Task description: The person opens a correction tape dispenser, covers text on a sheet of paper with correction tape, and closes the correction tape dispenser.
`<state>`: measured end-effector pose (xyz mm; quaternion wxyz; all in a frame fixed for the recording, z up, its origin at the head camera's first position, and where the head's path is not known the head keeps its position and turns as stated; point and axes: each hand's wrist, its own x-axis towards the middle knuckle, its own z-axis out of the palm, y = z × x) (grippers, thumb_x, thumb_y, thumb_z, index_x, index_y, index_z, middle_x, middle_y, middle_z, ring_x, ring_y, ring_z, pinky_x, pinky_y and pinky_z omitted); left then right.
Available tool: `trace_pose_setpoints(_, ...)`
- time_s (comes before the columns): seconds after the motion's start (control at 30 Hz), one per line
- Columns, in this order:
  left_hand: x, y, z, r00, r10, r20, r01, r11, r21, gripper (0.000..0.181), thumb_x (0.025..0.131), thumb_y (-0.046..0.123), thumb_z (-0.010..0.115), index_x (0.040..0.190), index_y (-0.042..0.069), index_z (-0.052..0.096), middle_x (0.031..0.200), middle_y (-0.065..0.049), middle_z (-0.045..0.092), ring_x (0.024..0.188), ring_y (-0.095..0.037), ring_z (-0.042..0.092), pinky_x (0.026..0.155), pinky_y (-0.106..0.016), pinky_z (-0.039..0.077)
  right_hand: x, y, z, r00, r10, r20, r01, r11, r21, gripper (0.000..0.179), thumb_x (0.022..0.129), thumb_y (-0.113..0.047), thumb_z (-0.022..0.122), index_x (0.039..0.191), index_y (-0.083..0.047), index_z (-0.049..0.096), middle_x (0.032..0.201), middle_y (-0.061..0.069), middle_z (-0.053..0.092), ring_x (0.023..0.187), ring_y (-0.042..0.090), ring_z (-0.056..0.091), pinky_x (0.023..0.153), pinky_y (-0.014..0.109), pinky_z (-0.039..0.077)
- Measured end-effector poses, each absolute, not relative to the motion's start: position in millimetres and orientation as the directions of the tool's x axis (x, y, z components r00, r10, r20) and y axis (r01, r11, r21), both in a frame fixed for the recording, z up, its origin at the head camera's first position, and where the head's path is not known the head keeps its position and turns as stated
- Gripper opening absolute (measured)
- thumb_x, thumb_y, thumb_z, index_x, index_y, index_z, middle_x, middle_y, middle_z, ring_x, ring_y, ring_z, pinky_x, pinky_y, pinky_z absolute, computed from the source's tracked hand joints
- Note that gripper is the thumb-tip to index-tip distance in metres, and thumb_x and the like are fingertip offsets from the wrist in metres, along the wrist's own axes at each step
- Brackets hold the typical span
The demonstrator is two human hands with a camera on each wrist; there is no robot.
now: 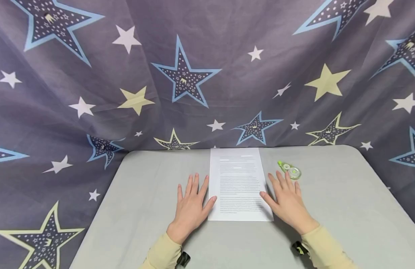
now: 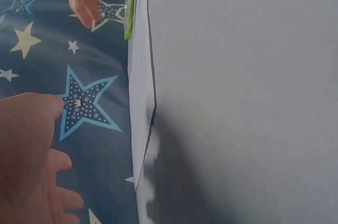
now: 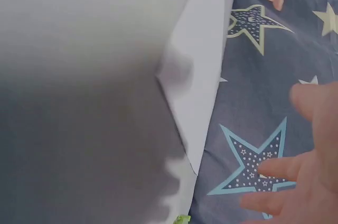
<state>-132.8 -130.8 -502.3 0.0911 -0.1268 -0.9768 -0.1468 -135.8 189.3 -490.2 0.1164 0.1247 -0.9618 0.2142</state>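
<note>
A printed sheet of paper (image 1: 239, 186) lies on the grey table, its top edge by the far side. My left hand (image 1: 191, 205) is beside its left edge, fingers spread and straight, the thumb overlapping the paper in the head view. On the other side, my right hand (image 1: 288, 203) is held with fingers extended, its thumb over the sheet's right edge. Both wrist views show the hands raised above the tabletop, casting shadows, and holding nothing. A green and clear correction tape (image 1: 294, 172) lies right of the paper, just beyond the right fingertips.
The grey table (image 1: 153, 179) has rounded far corners. Behind it hangs a dark curtain (image 1: 234, 89) printed with blue, yellow and white stars. Dark bands (image 1: 183, 258) circle the wrists at the cuffs of yellow sleeves (image 1: 163, 250).
</note>
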Motion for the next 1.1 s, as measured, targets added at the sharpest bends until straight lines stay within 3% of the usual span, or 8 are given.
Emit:
trace_pose_setpoints(0.17, -132.3, -131.9, -500.8, -0.938, 0.242, 0.247, 0.3, 0.924, 0.236, 0.061, 0.102, 0.045, 0.061, 0.153, 0.012, 0.053, 0.152, -0.024, 0.051, 0.145, -0.042, 0.042, 0.112, -0.074, 0.024, -155.7, 203.5, -481.0, -0.941, -0.193, 0.278, -0.304, 0.843, -0.444, 0.054, 0.1, -0.028, 0.068, 0.139, 0.007, 0.056, 0.139, 0.036, 0.055, 0.132, 0.058, 0.048, 0.106, 0.073, 0.035)
trace_pose_setpoints(0.3, -132.1, -131.9, -499.2, -0.917, 0.25, 0.31, 0.321, 0.925, 0.204, 0.037, 0.099, 0.035, 0.069, 0.125, 0.009, 0.071, 0.116, -0.014, 0.069, 0.111, -0.032, 0.064, 0.099, -0.059, 0.043, -179.4, 222.6, -479.8, -0.949, -0.183, 0.256, -0.288, 0.834, -0.471, 0.043, 0.101, -0.021, 0.066, 0.131, 0.009, 0.06, 0.128, 0.037, 0.06, 0.119, 0.056, 0.055, 0.1, 0.068, 0.044)
trace_pose_setpoints(0.4, -131.0, -132.6, -498.4, -0.905, 0.265, 0.333, 0.341, 0.92, 0.195, 0.022, 0.097, 0.031, 0.072, 0.103, 0.01, 0.073, 0.09, -0.006, 0.068, 0.085, -0.025, 0.065, 0.078, -0.043, 0.046, -197.2, 237.5, -483.1, -0.949, -0.161, 0.271, -0.275, 0.841, -0.466, 0.034, 0.1, -0.016, 0.066, 0.123, 0.009, 0.063, 0.115, 0.035, 0.061, 0.108, 0.054, 0.057, 0.091, 0.065, 0.048)
trace_pose_setpoints(0.5, -129.1, -133.0, -498.0, -0.903, 0.275, 0.33, 0.35, 0.916, 0.196, 0.019, 0.096, 0.03, 0.073, 0.091, 0.012, 0.069, 0.078, -0.002, 0.063, 0.072, -0.022, 0.062, 0.065, -0.037, 0.042, -212.5, 250.2, -486.7, -0.95, -0.14, 0.28, -0.254, 0.867, -0.429, 0.033, 0.098, -0.014, 0.067, 0.119, 0.01, 0.062, 0.104, 0.034, 0.06, 0.099, 0.052, 0.056, 0.083, 0.063, 0.048)
trace_pose_setpoints(0.77, -127.8, -132.3, -500.3, -0.908, 0.284, 0.308, 0.353, 0.915, 0.194, 0.021, 0.097, 0.031, 0.071, 0.1, 0.011, 0.072, 0.082, -0.004, 0.068, 0.075, -0.023, 0.062, 0.069, -0.039, 0.042, -235.0, 268.7, -493.3, -0.991, -0.111, 0.071, -0.129, 0.923, -0.363, 0.062, 0.097, -0.029, 0.069, 0.128, 0.023, 0.053, 0.116, 0.047, 0.052, 0.108, 0.063, 0.051, 0.09, 0.068, 0.045)
trace_pose_setpoints(1.1, -128.8, -135.4, -499.9, -0.907, 0.269, 0.323, 0.339, 0.923, 0.183, 0.023, 0.097, 0.031, 0.072, 0.108, 0.011, 0.073, 0.085, -0.005, 0.069, 0.077, -0.025, 0.061, 0.07, -0.039, 0.041, -239.7, 272.9, -494.4, -0.994, -0.109, -0.001, -0.1, 0.921, -0.377, 0.055, 0.095, -0.033, 0.07, 0.111, 0.019, 0.06, 0.1, 0.036, 0.054, 0.094, 0.051, 0.055, 0.08, 0.062, 0.047)
